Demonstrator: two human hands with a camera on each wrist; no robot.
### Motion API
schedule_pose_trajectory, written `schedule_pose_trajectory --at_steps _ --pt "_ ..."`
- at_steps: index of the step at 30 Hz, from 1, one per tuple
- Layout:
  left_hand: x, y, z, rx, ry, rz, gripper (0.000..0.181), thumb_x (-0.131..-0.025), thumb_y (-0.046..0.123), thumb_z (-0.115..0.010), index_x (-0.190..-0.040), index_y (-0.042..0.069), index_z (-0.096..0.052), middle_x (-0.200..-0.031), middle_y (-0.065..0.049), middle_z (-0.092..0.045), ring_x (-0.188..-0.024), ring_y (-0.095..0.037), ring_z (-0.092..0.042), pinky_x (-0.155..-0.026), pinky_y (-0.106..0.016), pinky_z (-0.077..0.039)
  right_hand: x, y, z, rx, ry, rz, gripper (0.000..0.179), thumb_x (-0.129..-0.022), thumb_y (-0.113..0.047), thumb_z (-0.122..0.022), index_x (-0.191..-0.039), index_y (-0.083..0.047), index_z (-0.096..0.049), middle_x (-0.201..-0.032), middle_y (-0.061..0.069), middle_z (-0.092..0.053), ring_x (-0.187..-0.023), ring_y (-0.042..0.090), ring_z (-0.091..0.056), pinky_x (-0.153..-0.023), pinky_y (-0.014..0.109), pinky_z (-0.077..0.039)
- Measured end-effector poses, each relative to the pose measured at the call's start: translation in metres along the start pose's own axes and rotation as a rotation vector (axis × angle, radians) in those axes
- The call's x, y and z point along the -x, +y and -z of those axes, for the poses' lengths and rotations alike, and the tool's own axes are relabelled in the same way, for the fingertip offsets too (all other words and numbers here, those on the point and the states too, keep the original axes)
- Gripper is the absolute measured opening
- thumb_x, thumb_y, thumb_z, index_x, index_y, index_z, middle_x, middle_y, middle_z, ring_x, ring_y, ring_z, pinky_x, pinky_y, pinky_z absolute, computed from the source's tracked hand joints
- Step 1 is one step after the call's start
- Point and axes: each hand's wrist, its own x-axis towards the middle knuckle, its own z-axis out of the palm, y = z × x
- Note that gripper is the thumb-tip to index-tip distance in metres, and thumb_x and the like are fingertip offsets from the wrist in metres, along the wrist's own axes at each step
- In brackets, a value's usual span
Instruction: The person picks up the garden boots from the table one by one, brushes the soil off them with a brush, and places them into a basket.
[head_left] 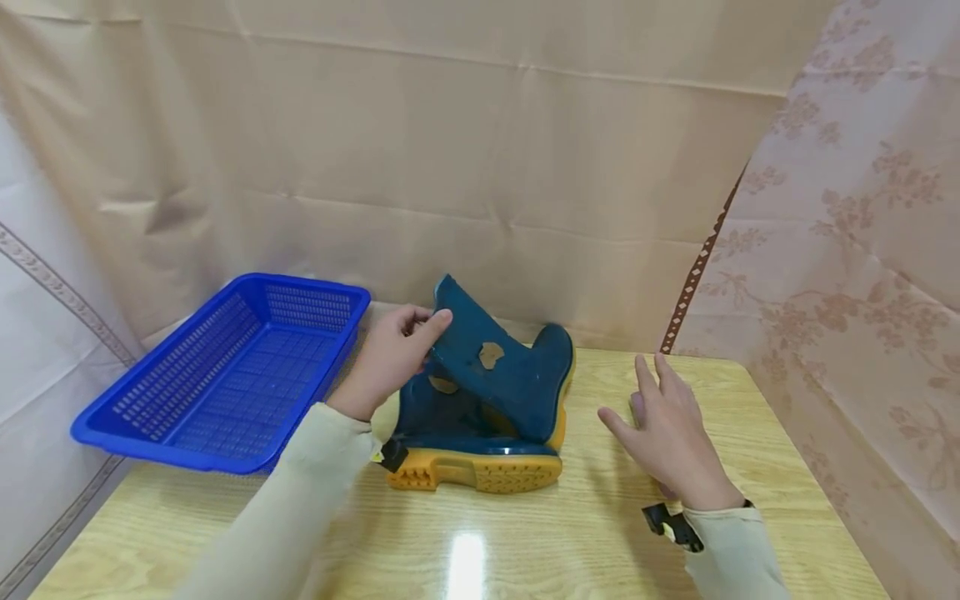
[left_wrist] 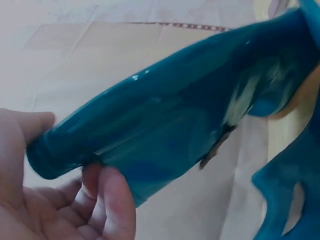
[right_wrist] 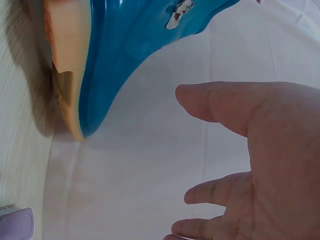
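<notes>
Two teal rubber boots with yellow soles are together mid-table. My left hand (head_left: 393,354) pinches the shaft top of the upper boot (head_left: 491,354), thumb on one side and curled fingers on the other, as the left wrist view shows. That boot slants over the other, its sole facing right and a torn tan patch on its shaft. The lower boot (head_left: 480,446) lies on its side with its sole (head_left: 517,473) facing me. My right hand (head_left: 675,437) hovers right of the boots, fingers spread and holding nothing. A small purple object (right_wrist: 17,225) lies on the table, mostly hidden behind this hand in the head view.
A blue plastic basket (head_left: 97,432) with slotted sides stands at the left of the wooden table (head_left: 592,542). Beige cloth (head_left: 450,167) hangs behind the table, and a flowered curtain (head_left: 877,250) borders its right side.
</notes>
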Motion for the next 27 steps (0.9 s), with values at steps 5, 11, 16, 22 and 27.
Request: schedule_pose_trajectory --at_steps 5,11,16,22,27 --pt "0.004 -0.014 -0.033 0.150 -0.041 -0.025 0.069 -0.101 0.047 -0.065 -0.159 0.020 -0.039 -0.150 -0.013 -0.049 -0.133 -0.033 -0.054 -0.103 -0.056 -0.050 0.001 0.000 0.004 -0.004 -0.003 -0.012 0.100 -0.097 -0.051 -0.068 -0.162 0.005 -0.016 -0.167 0.034 -0.005 -0.147 0.061 -0.015 -0.115 0.074 -0.015" --pt "0.009 -0.039 -0.087 0.331 -0.094 0.064 0.087 -0.099 0.045 -0.069 -0.166 0.025 -0.016 -0.167 -0.008 -0.031 -0.152 -0.032 -0.034 -0.119 -0.057 -0.033 0.001 0.000 0.005 -0.019 -0.024 -0.025 0.102 -0.097 -0.057 -0.064 -0.163 0.002 -0.013 -0.168 0.031 -0.002 -0.149 0.059 -0.012 -0.116 0.074 -0.014" --pt "0.009 -0.044 -0.121 0.503 -0.090 0.153 0.089 -0.101 0.039 -0.068 -0.165 0.021 -0.008 -0.166 -0.010 -0.030 -0.152 -0.032 -0.032 -0.122 -0.056 -0.028 0.002 -0.001 0.006 -0.021 -0.022 -0.039 0.103 -0.097 -0.058 -0.064 -0.164 0.000 -0.012 -0.169 0.029 -0.002 -0.149 0.059 -0.012 -0.116 0.074 -0.015" --pt "0.012 -0.044 -0.130 0.598 -0.081 0.201 0.082 -0.103 0.033 -0.067 -0.162 0.017 -0.013 -0.165 -0.012 -0.031 -0.148 -0.034 -0.039 -0.120 -0.055 -0.032 0.004 -0.001 0.008 -0.024 -0.005 -0.044 0.103 -0.097 -0.057 -0.065 -0.165 -0.002 -0.009 -0.169 0.030 -0.003 -0.149 0.059 -0.013 -0.117 0.074 -0.013" --pt "0.007 -0.038 -0.126 0.657 -0.096 0.201 0.073 -0.105 0.027 -0.063 -0.161 0.015 -0.017 -0.162 -0.012 -0.035 -0.144 -0.035 -0.045 -0.118 -0.054 -0.035 0.004 0.001 0.010 -0.024 0.003 -0.042 0.104 -0.097 -0.056 -0.065 -0.165 -0.003 -0.006 -0.169 0.030 -0.002 -0.149 0.059 -0.013 -0.117 0.073 -0.014"
